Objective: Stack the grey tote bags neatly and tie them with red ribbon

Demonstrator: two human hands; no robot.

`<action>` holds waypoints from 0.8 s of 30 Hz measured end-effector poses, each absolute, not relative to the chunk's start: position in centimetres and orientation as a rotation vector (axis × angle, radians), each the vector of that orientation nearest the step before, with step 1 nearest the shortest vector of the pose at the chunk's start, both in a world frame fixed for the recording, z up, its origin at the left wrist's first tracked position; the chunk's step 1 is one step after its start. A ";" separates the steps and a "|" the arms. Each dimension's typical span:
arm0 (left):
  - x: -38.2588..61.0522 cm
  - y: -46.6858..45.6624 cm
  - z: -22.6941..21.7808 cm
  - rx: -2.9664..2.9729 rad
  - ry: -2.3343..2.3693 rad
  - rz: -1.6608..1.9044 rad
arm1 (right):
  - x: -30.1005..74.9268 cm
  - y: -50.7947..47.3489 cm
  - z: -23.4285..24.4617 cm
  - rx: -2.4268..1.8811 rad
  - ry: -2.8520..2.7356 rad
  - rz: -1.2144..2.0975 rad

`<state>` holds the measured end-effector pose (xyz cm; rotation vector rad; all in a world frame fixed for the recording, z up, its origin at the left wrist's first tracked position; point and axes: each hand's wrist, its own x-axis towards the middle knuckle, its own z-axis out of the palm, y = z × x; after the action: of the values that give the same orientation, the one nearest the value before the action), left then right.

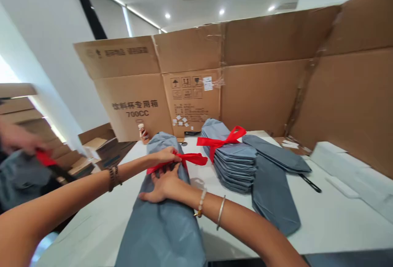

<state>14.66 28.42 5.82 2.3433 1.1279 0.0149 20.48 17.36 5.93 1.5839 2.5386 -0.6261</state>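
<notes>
- Nearest, a long grey bag (pixel 162 226) lies on the white table (pixel 331 222).
- Right hand (pixel 162 187) presses flat on it, fingers spread.
- Left hand (pixel 164 155) pinches a red ribbon (pixel 192 159) around the bag.
- Beyond, a ribbon-tied grey stack (pixel 235 162), then cardboard walls (pixel 264 91).
</notes>
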 end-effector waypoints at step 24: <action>6.9 26.9 5.4 2.691 1.489 0.029 | 20.6 18.4 4.9 1.532 2.443 -0.648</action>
<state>6.88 26.93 5.38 2.6912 1.4889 0.0287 20.62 18.41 4.91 1.5324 2.4429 -0.6476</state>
